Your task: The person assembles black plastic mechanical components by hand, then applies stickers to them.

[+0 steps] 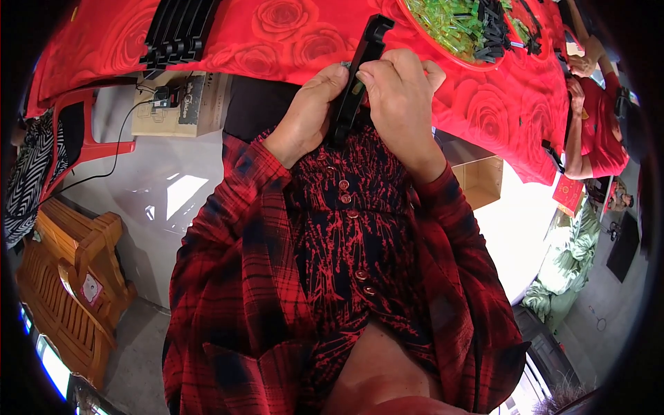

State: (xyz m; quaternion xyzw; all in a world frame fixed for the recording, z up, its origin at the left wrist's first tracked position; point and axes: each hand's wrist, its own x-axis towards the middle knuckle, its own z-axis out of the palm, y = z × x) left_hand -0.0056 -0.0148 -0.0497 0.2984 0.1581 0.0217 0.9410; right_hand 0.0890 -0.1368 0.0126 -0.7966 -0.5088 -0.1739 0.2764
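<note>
In front of my chest I hold a long black plastic strip (370, 43) with a hooked upper end, tilted above the edge of the red tablecloth. My left hand (302, 117) is closed around its left side, the thumb near its middle. My right hand (401, 97) is closed at its right side, thumb and forefinger pressed against the strip. By the right thumb tip a small yellow-green piece (357, 88) shows at the strip. The right fingers partly hide it, so I cannot tell whether it sits in the strip.
Similar black strips (181, 31) lie stacked at the far left of the rose-patterned tablecloth (277, 28). An orange-red basin (486, 67) of green and black pieces stands far right. A person in red (600, 117) works beyond it. A cardboard box (166, 123), red chair (86, 135) and wooden bench (76, 277) are left.
</note>
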